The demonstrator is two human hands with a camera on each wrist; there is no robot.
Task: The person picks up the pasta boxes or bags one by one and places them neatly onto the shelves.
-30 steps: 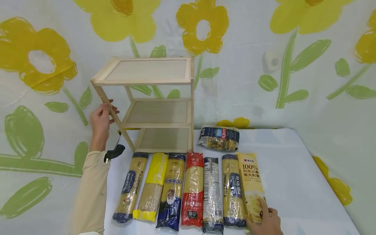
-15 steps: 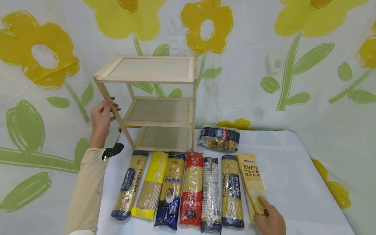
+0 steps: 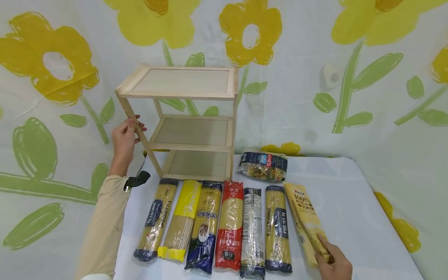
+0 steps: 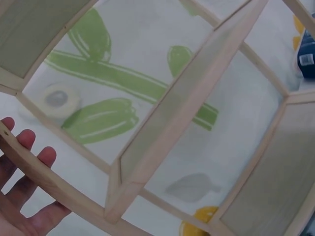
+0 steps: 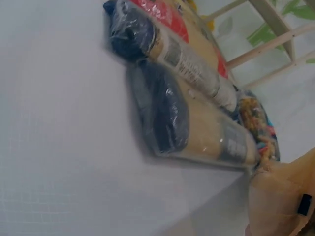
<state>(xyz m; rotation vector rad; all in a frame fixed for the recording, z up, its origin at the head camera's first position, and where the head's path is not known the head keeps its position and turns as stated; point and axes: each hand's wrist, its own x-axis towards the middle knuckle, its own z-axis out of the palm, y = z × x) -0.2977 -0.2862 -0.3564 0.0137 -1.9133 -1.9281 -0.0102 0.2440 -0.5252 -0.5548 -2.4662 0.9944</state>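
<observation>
At the left of the head view my left hand (image 3: 123,146) grips the slanted front post of a three-tier wooden shelf rack (image 3: 185,81). In the left wrist view its fingers (image 4: 47,157) show behind the post. My right hand (image 3: 334,260) pinches the lower part of a pale yellow pasta packet (image 3: 305,206) with Chinese print, at the right end of a row. The packet lies turned partly on its side, so its side face shows. Beside it lies a blue-ended la sicilia spaghetti packet (image 3: 278,229). Only part of the yellow packet (image 5: 275,196) shows in the right wrist view.
Further left in the row are a white-labelled packet (image 3: 252,233), a red packet (image 3: 230,225), an ankara packet (image 3: 203,229), a yellow packet (image 3: 181,219) and another spaghetti packet (image 3: 156,219). A bag of Agnesi pasta (image 3: 264,165) lies right of the rack.
My right hand has moved slightly right, tilting the yellow packet and drawing its lower end away from the neighbouring spaghetti. The left hand keeps its grip on the post.
</observation>
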